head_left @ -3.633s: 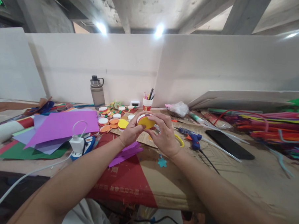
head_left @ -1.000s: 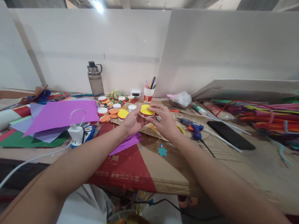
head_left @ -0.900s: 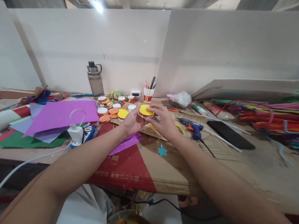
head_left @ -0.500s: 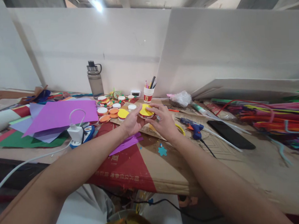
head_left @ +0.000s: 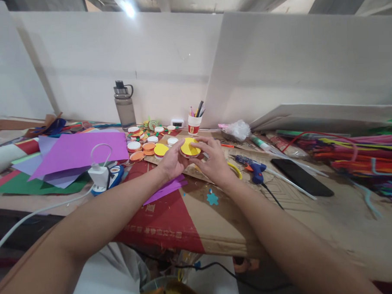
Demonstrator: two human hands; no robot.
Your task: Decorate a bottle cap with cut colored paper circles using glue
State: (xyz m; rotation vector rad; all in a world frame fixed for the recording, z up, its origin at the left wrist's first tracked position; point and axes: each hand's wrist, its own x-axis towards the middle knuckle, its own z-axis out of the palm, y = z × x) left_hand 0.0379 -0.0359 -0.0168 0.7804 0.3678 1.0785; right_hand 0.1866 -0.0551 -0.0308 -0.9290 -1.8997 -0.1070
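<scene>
Between my two hands is a round disc (head_left: 190,147) with a yellow top and a pale and reddish rim, held above the cardboard. My left hand (head_left: 174,162) grips its left side. Around its right edge curl the fingers of my right hand (head_left: 212,158). Just left of my hands lies another yellow-topped disc (head_left: 161,150), with orange discs (head_left: 149,148) and white discs (head_left: 134,146) beside it. Purple paper strips (head_left: 167,188) rest below my left wrist, and a teal cutout (head_left: 212,198) lies nearer the table's front.
A bottle (head_left: 124,106) and a cup of pens (head_left: 194,124) stand at the back. A blue glue gun (head_left: 257,172), a black phone (head_left: 301,177) and pipe cleaners (head_left: 365,154) lie right. Purple paper (head_left: 85,152) and a white plug (head_left: 100,176) are left.
The disc between my hands has tilted, showing more of its yellow top, and has shifted slightly left. My right fingers have moved off its top to its edge.
</scene>
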